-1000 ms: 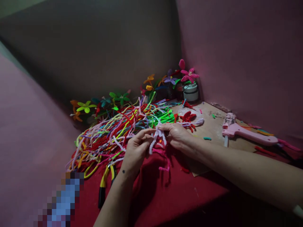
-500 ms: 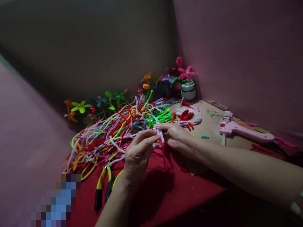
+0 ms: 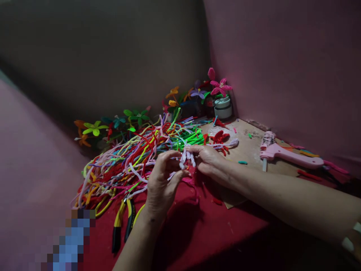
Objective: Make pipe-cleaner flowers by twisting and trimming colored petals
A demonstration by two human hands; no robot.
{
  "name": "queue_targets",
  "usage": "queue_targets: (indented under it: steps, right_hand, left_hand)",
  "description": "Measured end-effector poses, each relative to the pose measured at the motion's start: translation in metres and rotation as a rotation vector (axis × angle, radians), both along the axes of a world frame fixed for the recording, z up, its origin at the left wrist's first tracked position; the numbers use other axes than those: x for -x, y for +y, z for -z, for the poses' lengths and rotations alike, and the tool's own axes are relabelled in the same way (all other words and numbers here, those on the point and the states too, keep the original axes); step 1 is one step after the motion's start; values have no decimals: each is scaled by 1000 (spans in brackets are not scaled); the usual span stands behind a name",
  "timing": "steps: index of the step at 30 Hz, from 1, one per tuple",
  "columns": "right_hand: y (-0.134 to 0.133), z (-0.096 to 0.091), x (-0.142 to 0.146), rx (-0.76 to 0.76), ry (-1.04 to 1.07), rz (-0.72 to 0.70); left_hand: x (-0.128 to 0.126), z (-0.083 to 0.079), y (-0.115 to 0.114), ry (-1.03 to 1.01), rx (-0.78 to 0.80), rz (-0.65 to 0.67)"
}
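Observation:
My right hand (image 3: pixel 208 160) pinches a small pale lilac piece of bent pipe cleaner (image 3: pixel 183 162) between thumb and finger, its looped ends hanging down. Just left of it is my left hand (image 3: pixel 165 177), thumb and fingers apart around the hanging ends; whether a fingertip touches them I cannot tell. Behind both hands spreads a heap of many-coloured pipe cleaners (image 3: pixel 121 162), with a bright green bundle (image 3: pixel 194 136) at its right. A lilac strand (image 3: pixel 232 143) shows beyond my right hand; whether it joins the held piece is hidden.
Yellow-and-black pliers (image 3: pixel 120 224) lie on the red cloth (image 3: pixel 225 229). A pink glue gun (image 3: pixel 293 156) rests on the board (image 3: pixel 254 130) at right, near red pipe-cleaner pieces (image 3: pixel 220 137). Pipe-cleaner flowers (image 3: pixel 96 128) and a lidded grey jar (image 3: pixel 223 109) stand along the back.
My left thumb and fingers have spread apart, off the lilac piece, which shows more fully. My right hand keeps its pinch. The view has shifted slightly.

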State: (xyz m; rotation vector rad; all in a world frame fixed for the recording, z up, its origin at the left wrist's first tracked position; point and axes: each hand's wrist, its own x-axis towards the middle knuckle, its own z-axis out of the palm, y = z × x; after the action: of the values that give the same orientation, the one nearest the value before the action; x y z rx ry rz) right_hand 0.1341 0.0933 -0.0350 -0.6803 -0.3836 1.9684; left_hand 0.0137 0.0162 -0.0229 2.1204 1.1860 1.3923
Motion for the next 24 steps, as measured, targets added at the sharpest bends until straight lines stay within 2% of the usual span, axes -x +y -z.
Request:
queue_targets:
  steps: [2,7,11,14,21,24]
  right_hand:
    - [1,1,0,-3,-12,0]
    - [-1,0,0,20,-50,2]
    - [-2,0,0,2,-23,-22]
    - [-3,0,1,-49,-8,-25]
    - [-6,1,0,-207,-55,2]
    - [-9,2,-1,-283,-128,-24]
  left_hand:
    - [1,2,1,-39,-54,-13]
    - [0,2,-2,95,-180,-41]
    - [-4,-3,-6,157,-69,53]
    - [-7,-5,-6,109,53,125]
    - [-4,-5,-6,-42,133,1]
    - [-2,-7,-7,-96,111,-44]
